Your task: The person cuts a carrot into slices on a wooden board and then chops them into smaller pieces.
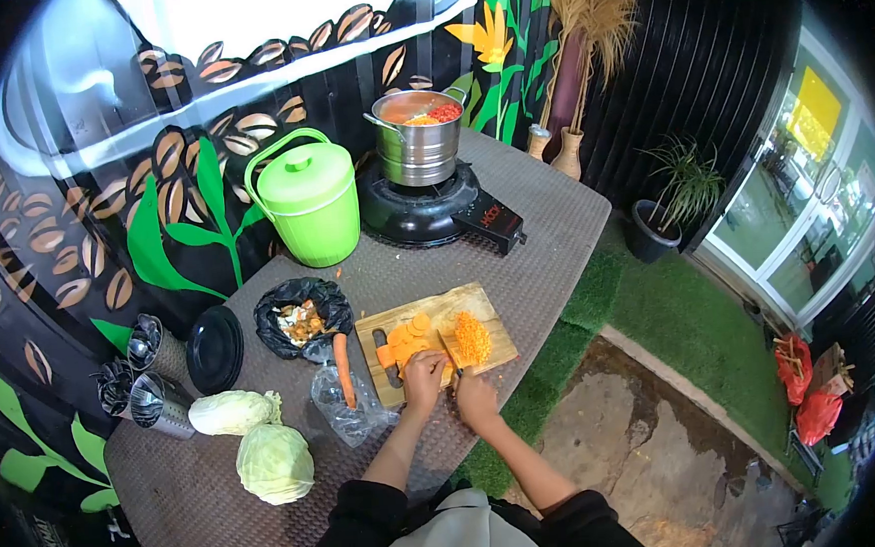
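My right hand [477,399] is wrapped round the handle of a knife [449,349], whose blade stands over the wooden cutting board [502,347]. My left hand [425,377], fingers bent and pressed together, holds carrot pieces [443,367] beside the blade. To the right of the knife lies a heap of finely diced carrot [473,339]. Left of it are carrot slices [408,337], and along the board's left edge lies a dark, narrow object [387,362]. A whole carrot [343,369] rests on a clear plastic bag [337,405] left of the board.
Behind the board stand a steel pot [417,152] on a black portable stove [419,209] and a lidded green bucket [310,203]. Leftward are a black bag of peelings [303,322], black plates [214,349], utensil holders [162,403], a napa cabbage [234,412] and a round cabbage [275,464].
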A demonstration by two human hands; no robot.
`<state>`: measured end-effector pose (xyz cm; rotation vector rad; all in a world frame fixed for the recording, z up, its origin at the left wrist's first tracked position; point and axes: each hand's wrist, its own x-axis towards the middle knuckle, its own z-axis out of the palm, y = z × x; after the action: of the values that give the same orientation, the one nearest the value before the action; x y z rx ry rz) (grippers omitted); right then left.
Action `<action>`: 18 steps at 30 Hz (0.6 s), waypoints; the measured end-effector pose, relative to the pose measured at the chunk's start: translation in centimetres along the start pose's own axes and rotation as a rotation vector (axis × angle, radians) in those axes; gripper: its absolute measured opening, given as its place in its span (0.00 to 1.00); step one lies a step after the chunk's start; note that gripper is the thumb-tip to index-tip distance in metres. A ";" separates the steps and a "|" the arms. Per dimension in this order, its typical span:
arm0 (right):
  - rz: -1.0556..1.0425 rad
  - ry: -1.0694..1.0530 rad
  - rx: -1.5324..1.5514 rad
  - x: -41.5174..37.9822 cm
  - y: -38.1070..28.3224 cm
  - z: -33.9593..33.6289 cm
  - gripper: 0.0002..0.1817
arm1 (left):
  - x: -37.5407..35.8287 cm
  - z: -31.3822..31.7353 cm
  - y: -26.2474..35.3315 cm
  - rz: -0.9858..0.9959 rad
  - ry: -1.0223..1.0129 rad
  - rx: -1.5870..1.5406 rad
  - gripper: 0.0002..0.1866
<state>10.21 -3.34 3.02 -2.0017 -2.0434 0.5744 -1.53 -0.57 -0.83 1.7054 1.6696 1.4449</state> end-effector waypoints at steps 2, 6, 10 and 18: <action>-0.001 -0.003 0.021 0.4 -0.1 0.2 0.19 | -0.1 0.0 -0.2 0.025 0.000 0.007 0.07; -0.093 -0.011 0.046 2.1 1.1 0.0 0.19 | -0.2 -0.1 0.0 -0.087 -0.020 -0.136 0.07; -0.057 -0.038 0.020 0.4 0.0 -0.5 0.19 | 0.0 -0.2 -0.2 -0.031 -0.008 -0.035 0.07; -0.104 -0.035 0.024 2.1 1.1 -0.6 0.19 | -0.3 -0.3 0.7 0.027 -0.006 0.050 0.07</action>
<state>11.40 -1.24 2.85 -1.8717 -2.1357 0.6134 -1.38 -1.11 -0.26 1.7631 1.6994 1.4200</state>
